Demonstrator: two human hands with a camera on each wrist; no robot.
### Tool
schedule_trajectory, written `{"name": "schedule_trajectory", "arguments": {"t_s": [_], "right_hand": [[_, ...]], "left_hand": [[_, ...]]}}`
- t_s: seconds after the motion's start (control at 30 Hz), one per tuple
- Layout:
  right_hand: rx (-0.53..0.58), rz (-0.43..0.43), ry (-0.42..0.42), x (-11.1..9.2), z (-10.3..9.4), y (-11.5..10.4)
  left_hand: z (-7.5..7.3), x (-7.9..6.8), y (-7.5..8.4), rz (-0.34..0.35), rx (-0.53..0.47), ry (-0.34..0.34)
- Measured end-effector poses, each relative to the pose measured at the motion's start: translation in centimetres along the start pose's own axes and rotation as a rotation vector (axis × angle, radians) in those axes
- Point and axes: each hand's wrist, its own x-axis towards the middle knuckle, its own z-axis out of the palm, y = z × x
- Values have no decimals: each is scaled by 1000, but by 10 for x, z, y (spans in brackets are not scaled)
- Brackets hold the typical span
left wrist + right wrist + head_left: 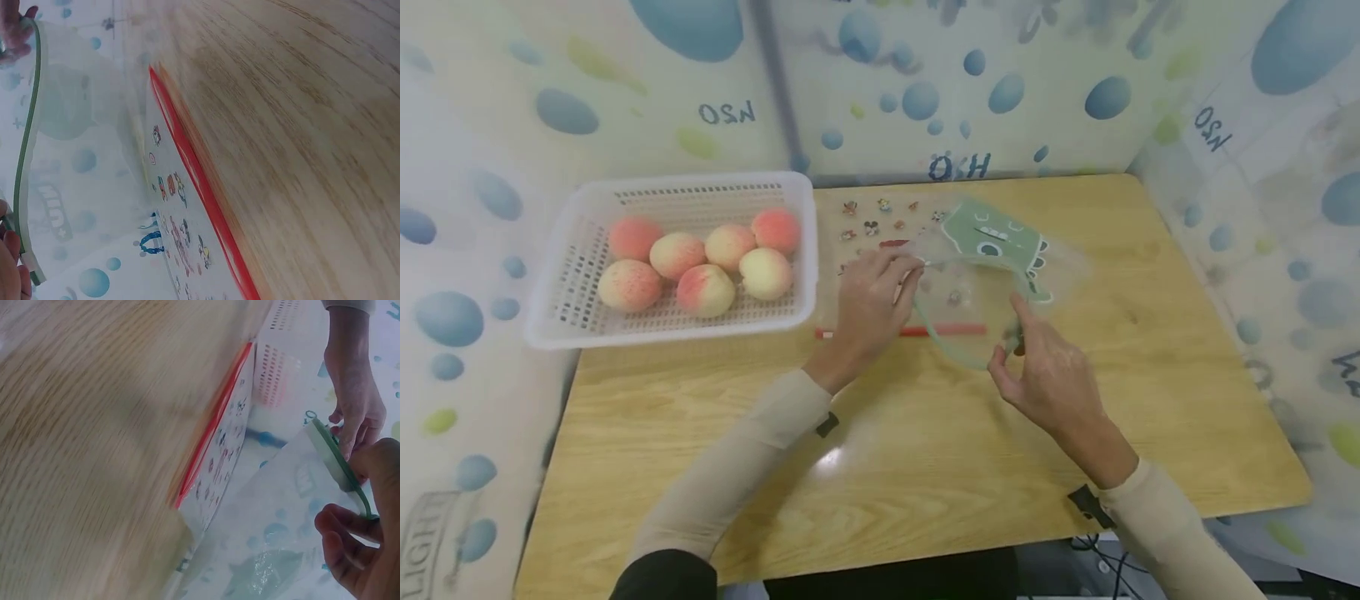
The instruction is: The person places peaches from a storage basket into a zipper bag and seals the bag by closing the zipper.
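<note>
A clear plastic zip bag with a green cartoon print has its mouth spread into a loop, edged by a pale green zip strip. My left hand pinches the left end of that strip, beside a small whitish piece. At the opposite side, my right hand holds the strip between thumb and fingers. Below the loop lies a second clear zip bag, flat, with small cartoon figures and a red strip along its near edge.
A white perforated basket holding several peaches stands on the left of the wooden table. Patterned sheets hang around the back and sides. Dark cables show below the front edge.
</note>
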Motion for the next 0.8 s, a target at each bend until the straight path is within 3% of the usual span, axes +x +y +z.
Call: {"name": "schedule_trajectory", "arguments": {"t_s": [0.23,0.47,0.8], "right_hand": [[90,-45,-23,6,3,-10],[44,-30,22,6,5,-11],[-18,0,17,6,4,-9]], "left_hand": [[4,1,2,28,-33,-31],[1,-3,-2,8,-10,-140],[-5,-10,-8,-26,1,-187]]}}
